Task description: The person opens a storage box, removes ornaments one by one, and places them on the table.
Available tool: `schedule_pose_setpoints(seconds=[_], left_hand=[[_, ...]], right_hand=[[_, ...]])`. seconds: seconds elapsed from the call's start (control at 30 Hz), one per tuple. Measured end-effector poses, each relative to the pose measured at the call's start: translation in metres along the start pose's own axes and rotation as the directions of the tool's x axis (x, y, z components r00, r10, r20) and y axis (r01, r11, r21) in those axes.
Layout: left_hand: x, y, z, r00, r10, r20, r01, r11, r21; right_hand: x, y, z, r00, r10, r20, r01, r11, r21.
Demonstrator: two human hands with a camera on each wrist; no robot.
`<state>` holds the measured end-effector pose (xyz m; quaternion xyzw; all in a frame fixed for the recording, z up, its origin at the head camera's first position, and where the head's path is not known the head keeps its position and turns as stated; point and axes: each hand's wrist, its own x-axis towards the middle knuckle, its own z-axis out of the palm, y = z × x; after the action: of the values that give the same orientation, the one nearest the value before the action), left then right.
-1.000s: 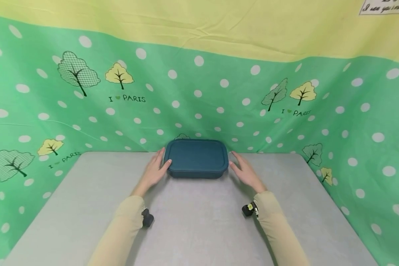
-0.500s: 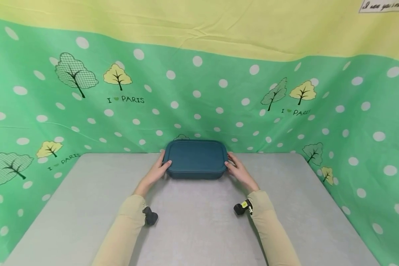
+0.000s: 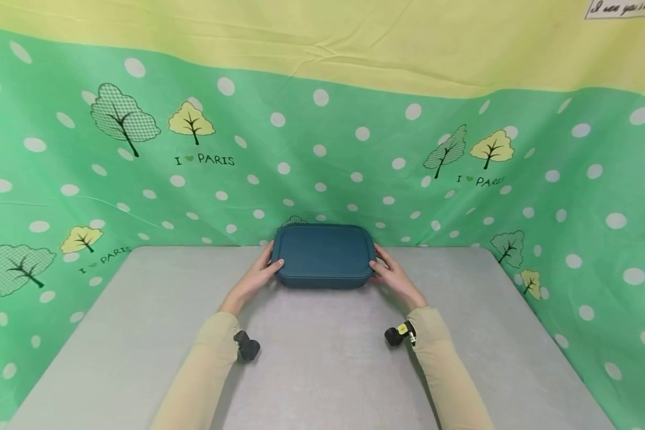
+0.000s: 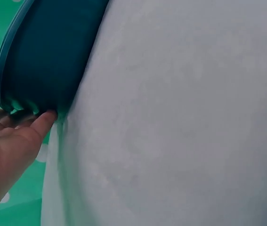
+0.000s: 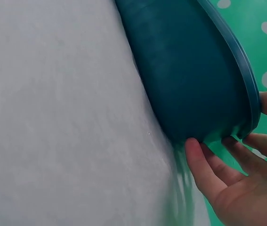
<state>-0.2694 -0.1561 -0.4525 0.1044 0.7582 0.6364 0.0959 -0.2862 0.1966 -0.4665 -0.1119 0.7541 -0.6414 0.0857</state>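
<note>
A dark blue rectangular lunch box [image 3: 325,251] with a rounded lid stands flat at the table's back edge, close to the curtain. At its left end my left hand [image 3: 251,279] grips it, thumb on the lid's rim and fingers along the side wall. My right hand [image 3: 399,283] grips the opposite end the same way. In the left wrist view, fingertips [image 4: 47,117] touch the box's lower side. The right wrist view shows the other hand's fingertips [image 5: 193,145] against the wall near its base. Whatever is inside the box is hidden by the lid.
A grey table [image 3: 317,358] spreads in front of the box. Behind it and along both sides hangs a green and yellow curtain [image 3: 322,155] with white dots and printed trees. A small black camera sits on each wrist [image 3: 247,346].
My right hand, at first apart from the box, has moved in and taken hold of its right end. The box has since shifted slightly to the right, with both hands following.
</note>
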Motion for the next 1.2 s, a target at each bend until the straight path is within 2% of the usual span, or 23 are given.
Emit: schedule_pose_setpoints(seconds=[0.2,0.3,0.4,0.57,0.73,0.83,0.9,1.07,1.2], left_hand=[[0.009,-0.025,-0.003,1.0,-0.024,-0.016,0.022,0.995,-0.098],[0.009,-0.028,-0.002,1.0,-0.008,-0.016,0.005,0.987,-0.159],[0.008,-0.026,-0.003,1.0,-0.004,-0.023,-0.001,0.983,-0.184],[0.006,-0.022,-0.01,0.999,0.008,-0.034,-0.012,0.993,-0.12],[0.004,-0.017,-0.018,0.997,0.063,-0.032,-0.065,0.997,-0.047],[0.003,-0.013,-0.02,0.996,0.088,-0.031,-0.089,0.996,-0.019],[0.002,-0.011,-0.02,0.995,0.099,-0.032,-0.099,0.995,-0.017],[-0.003,-0.011,-0.023,0.994,0.107,-0.018,-0.107,0.994,0.01],[-0.01,-0.015,-0.024,0.994,0.108,0.0,-0.108,0.994,0.015]], right_hand=[[-0.001,0.0,-0.002,1.0,0.022,0.021,-0.023,0.998,0.06],[-0.002,0.0,-0.003,1.0,0.015,0.023,-0.017,0.995,0.098],[-0.004,-0.002,-0.002,1.0,-0.005,0.013,0.003,0.994,0.108],[-0.006,-0.005,-0.001,0.998,-0.05,-0.047,0.052,0.997,0.052],[-0.007,-0.009,-0.002,0.991,-0.086,-0.105,0.081,0.995,-0.053],[-0.013,-0.023,0.001,0.988,-0.086,-0.13,0.078,0.995,-0.067],[-0.014,-0.023,0.001,0.983,-0.096,-0.155,0.088,0.994,-0.057],[-0.013,-0.01,0.0,0.973,-0.134,-0.188,0.126,0.991,-0.055],[-0.021,-0.011,0.002,0.973,-0.147,-0.18,0.134,0.987,-0.085]])
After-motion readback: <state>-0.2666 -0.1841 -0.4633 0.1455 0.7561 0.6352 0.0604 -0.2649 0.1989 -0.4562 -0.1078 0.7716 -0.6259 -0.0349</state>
